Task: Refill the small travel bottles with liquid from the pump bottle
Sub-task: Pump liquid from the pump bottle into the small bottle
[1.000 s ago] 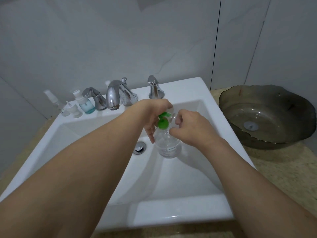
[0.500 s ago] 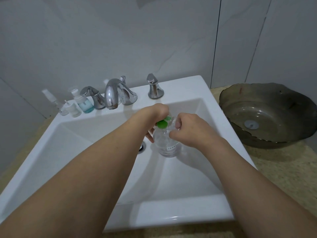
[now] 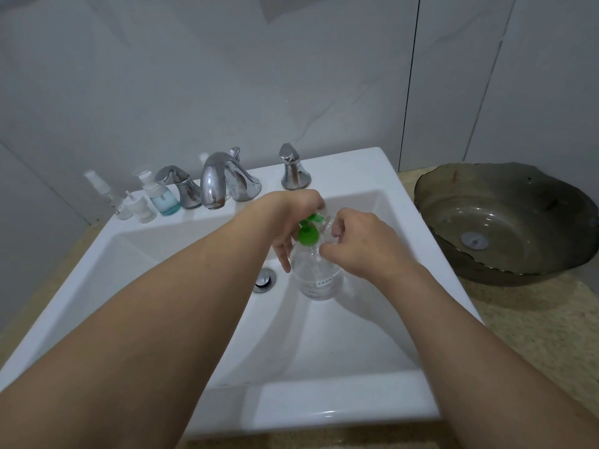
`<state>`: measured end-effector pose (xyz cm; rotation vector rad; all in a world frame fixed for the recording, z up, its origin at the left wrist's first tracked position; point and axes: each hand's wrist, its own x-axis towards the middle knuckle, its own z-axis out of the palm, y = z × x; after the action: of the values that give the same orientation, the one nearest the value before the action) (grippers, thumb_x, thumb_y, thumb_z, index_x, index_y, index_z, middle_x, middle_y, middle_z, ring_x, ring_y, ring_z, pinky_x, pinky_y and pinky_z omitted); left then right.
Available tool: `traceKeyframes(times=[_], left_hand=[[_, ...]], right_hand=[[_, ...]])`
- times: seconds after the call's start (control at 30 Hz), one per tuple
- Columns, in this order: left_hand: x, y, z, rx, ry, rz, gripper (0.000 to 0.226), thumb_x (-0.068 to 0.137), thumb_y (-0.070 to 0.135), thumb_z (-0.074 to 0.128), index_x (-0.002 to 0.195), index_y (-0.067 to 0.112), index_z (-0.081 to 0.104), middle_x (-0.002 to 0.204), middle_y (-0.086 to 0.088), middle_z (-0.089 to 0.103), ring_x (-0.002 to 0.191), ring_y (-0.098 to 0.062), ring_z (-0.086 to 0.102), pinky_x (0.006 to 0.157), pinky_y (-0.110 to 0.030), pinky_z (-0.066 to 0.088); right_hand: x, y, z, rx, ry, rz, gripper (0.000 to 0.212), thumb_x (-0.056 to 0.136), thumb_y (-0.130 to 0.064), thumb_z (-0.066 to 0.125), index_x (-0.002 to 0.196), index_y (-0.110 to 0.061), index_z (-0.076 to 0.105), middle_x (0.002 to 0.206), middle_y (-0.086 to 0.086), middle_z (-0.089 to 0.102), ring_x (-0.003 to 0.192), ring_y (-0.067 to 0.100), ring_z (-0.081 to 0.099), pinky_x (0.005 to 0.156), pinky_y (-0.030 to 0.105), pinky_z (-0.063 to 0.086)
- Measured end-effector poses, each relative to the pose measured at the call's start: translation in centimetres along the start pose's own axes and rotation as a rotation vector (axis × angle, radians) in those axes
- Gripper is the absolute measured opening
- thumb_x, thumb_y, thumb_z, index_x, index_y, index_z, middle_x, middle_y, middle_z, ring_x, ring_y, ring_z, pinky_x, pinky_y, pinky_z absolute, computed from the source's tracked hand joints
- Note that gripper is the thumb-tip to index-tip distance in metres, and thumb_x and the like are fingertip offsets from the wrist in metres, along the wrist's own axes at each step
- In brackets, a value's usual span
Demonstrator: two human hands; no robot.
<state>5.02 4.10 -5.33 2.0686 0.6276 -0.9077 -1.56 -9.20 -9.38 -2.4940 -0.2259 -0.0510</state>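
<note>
Glossy white sink (image 3: 324,413), polished chrome faucet (image 3: 215,179), clear plastic pump bottle (image 3: 319,277).

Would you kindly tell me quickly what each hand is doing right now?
Left hand: closed over the green pump head of the pump bottle.
Right hand: closed on a small clear travel bottle held at the pump's spout.

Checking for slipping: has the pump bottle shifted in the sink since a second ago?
No. The pump bottle stands just right of the drain, as before.
</note>
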Motion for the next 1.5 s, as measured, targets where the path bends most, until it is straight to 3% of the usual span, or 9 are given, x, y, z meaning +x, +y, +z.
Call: traceKeyframes(times=[0.17, 0.47, 0.7, 0.93, 1.03, 1.1, 1.2, 1.37, 1.5], left_hand=[[0.8, -0.7, 0.7, 0.053, 0.116, 0.074, 0.041, 0.091, 0.02, 0.038, 0.113, 0.004, 0.069, 0.113, -0.017, 0.068, 0.097, -0.047, 0.067, 0.073, -0.07, 0.055], [0.5, -1.0, 1.8, 0.042, 0.237, 0.123, 0.039, 0.094, 0.021, 0.035, 0.113, 0.006, 0.066, 0.113, -0.015, 0.067, 0.096, -0.039, 0.066, 0.074, -0.058, 0.059], [-0.3, 0.0, 0.6, -0.074, 0.12, 0.11, 0.051, 0.101, 0.048, 0.039, 0.136, 0.012, 0.051, 0.132, -0.011, 0.058, 0.126, -0.04, 0.052, 0.091, -0.078, 0.044], [-1.1, 0.1, 0.6, -0.065, 0.065, 0.039, 0.059, 0.104, 0.051, 0.034, 0.147, 0.012, 0.043, 0.145, -0.018, 0.049, 0.14, -0.05, 0.038, 0.098, -0.079, 0.039], [-0.6, 0.1, 0.6, -0.063, 0.058, 0.033, 0.046, 0.104, 0.045, 0.037, 0.13, 0.009, 0.049, 0.126, -0.016, 0.057, 0.133, -0.053, 0.044, 0.094, -0.077, 0.044], [0.1, 0.0, 0.7, -0.014, 0.098, 0.043, 0.042, 0.099, 0.032, 0.039, 0.122, 0.002, 0.058, 0.114, -0.015, 0.063, 0.117, -0.05, 0.057, 0.087, -0.075, 0.05], [1.0, -0.4, 1.3, 0.043, 0.165, 0.083, 0.039, 0.09, 0.018, 0.039, 0.111, 0.003, 0.067, 0.112, -0.019, 0.068, 0.099, -0.044, 0.066, 0.077, -0.07, 0.055], [1.1, -0.5, 1.6, 0.056, 0.195, 0.097, 0.039, 0.089, 0.017, 0.037, 0.111, 0.004, 0.066, 0.113, -0.018, 0.067, 0.098, -0.043, 0.065, 0.074, -0.068, 0.056], [0.7, -0.5, 1.1, 0.017, 0.133, 0.083, 0.039, 0.096, 0.035, 0.042, 0.116, 0.007, 0.061, 0.115, -0.014, 0.066, 0.108, -0.046, 0.063, 0.086, -0.067, 0.055]], right_hand=[[-0.1, 0.1, 0.3, -0.003, -0.052, 0.018, 0.026, 0.074, -0.038, 0.066, 0.085, -0.02, 0.05, 0.086, -0.003, 0.059, 0.078, 0.023, 0.057, 0.063, 0.031, 0.043], [-0.2, 0.1, 0.2, 0.004, -0.09, 0.032, 0.025, 0.073, -0.035, 0.067, 0.083, -0.019, 0.051, 0.084, -0.003, 0.058, 0.076, 0.022, 0.057, 0.059, 0.03, 0.039], [-0.3, -0.3, -0.4, -0.017, -0.002, 0.003, 0.025, 0.074, -0.035, 0.065, 0.089, -0.019, 0.053, 0.085, -0.004, 0.059, 0.078, 0.023, 0.057, 0.066, 0.031, 0.044], [-0.4, -0.3, -0.5, -0.003, 0.005, -0.002, 0.025, 0.075, -0.036, 0.065, 0.09, -0.02, 0.053, 0.087, -0.004, 0.06, 0.079, 0.022, 0.057, 0.066, 0.031, 0.045], [-0.4, -0.2, -0.5, 0.014, -0.009, 0.012, 0.027, 0.074, -0.037, 0.065, 0.091, -0.02, 0.054, 0.088, -0.004, 0.061, 0.08, 0.022, 0.058, 0.067, 0.031, 0.046], [-0.3, -0.2, -0.3, 0.011, -0.018, 0.014, 0.026, 0.074, -0.037, 0.065, 0.091, -0.02, 0.054, 0.088, -0.003, 0.061, 0.081, 0.023, 0.058, 0.066, 0.031, 0.046], [-0.2, -0.1, 0.0, -0.007, -0.061, 0.024, 0.025, 0.075, -0.035, 0.064, 0.088, -0.019, 0.052, 0.09, 0.0, 0.06, 0.081, 0.025, 0.058, 0.064, 0.03, 0.042], [-0.3, 0.0, 0.1, 0.004, -0.083, 0.033, 0.024, 0.075, -0.034, 0.064, 0.086, -0.018, 0.052, 0.089, 0.001, 0.061, 0.081, 0.025, 0.058, 0.061, 0.029, 0.039], [-0.4, -0.3, -0.2, -0.021, -0.067, 0.02, 0.026, 0.075, -0.035, 0.065, 0.091, -0.018, 0.053, 0.09, -0.001, 0.061, 0.082, 0.024, 0.058, 0.064, 0.03, 0.042]])
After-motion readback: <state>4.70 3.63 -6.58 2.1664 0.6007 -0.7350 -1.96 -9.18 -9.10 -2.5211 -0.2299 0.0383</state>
